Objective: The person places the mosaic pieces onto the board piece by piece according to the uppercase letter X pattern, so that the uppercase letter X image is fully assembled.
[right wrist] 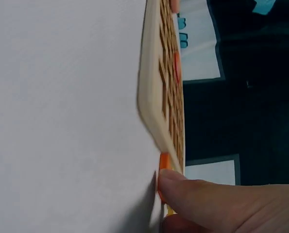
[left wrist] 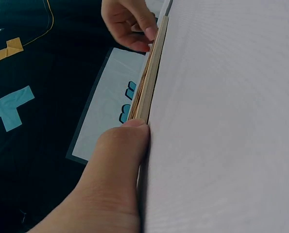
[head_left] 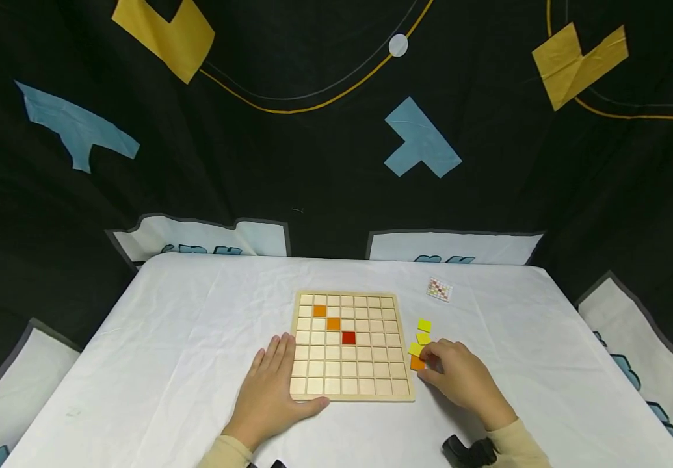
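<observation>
A wooden grid board [head_left: 352,387] lies on the white table, with two orange tiles [head_left: 320,311] and one red tile [head_left: 348,338] in a diagonal line. My left hand [head_left: 272,390] lies along its left side, fingers straight. The left thumb [left wrist: 134,123] touches the board's front edge. Just right of the board, my right hand [head_left: 461,377] pinches a loose orange tile [head_left: 417,363] between thumb and fingers. In the right wrist view, the thumb [right wrist: 183,187] presses against this orange tile [right wrist: 164,162]. Yellow tiles [head_left: 424,325] lie in a column beyond it, the nearest beside the right fingertips.
A small card [head_left: 439,290] with a coloured grid pattern lies at the back right of the white table [head_left: 196,312]. Behind the table hangs a black cloth [head_left: 313,182] with blue and yellow shapes.
</observation>
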Available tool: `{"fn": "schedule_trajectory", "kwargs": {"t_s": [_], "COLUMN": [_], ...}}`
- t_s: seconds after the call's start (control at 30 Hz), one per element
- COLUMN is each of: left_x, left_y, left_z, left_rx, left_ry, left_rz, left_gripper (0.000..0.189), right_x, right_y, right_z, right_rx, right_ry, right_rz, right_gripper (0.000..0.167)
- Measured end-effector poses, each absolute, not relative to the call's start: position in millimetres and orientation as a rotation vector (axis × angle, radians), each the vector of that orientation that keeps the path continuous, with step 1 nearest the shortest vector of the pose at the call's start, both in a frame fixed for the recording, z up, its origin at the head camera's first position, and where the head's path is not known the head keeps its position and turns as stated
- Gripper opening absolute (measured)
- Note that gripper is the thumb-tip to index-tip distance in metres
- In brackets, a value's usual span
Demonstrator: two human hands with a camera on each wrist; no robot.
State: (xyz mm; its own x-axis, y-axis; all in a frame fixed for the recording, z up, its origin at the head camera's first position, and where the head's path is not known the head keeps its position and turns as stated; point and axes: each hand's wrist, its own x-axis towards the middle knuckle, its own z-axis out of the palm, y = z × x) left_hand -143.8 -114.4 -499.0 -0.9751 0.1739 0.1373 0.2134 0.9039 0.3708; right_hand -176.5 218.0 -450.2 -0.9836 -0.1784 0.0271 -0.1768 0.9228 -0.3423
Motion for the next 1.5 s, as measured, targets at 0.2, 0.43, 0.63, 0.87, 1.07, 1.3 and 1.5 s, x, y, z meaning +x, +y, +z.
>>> {"fn": "schedule_trajectory", "kwargs": {"t_s": [0.2, 0.43, 0.63, 0.87, 1.07, 1.3, 1.5], "left_x": [-143.4, -143.7, -143.8, -143.6, -143.0, -142.8, -143.4], "left_y": [-114.9, -114.6, -114.2, -114.0, -114.4, -113.9, -114.1], "left_z": [-500.2, -499.3, -498.0, -496.9, -496.3, -495.3, -495.2], "left_rx": [-0.297, -0.307, -0.308, -0.309, -0.307, -0.297, -0.297], "left_ry": [-2.970, -2.964, -2.967, -2.974, -2.976, -2.981, -2.979], "left_rz": [-0.593, -0.583, -0.589, -0.597, -0.595, -0.617, -0.608], "left_gripper": [0.126, 0.126, 0.126, 0.126, 0.125, 0.125, 0.125], "right_x": [-177.8, -181.2, -185.2, -191.6, -196.9, -200.4, -203.1], "right_y": [223.1, 223.6, 223.4, 213.4, 188.8, 159.4, 147.1], "right_z": [-456.0, -460.8, -456.7, -451.2, -450.5, -463.1, -471.7], "right_rx": [-0.251, -0.275, -0.248, -0.265, -0.288, -0.382, -0.455], "right_ry": [3.049, 3.055, 3.007, 3.009, 2.987, 2.930, 2.959], "right_rz": [-0.582, -0.624, -0.797, -0.928, -1.027, -1.146, -1.108], "right_gripper": [0.022, 0.022, 0.023, 0.020, 0.018, 0.019, 0.019]}}
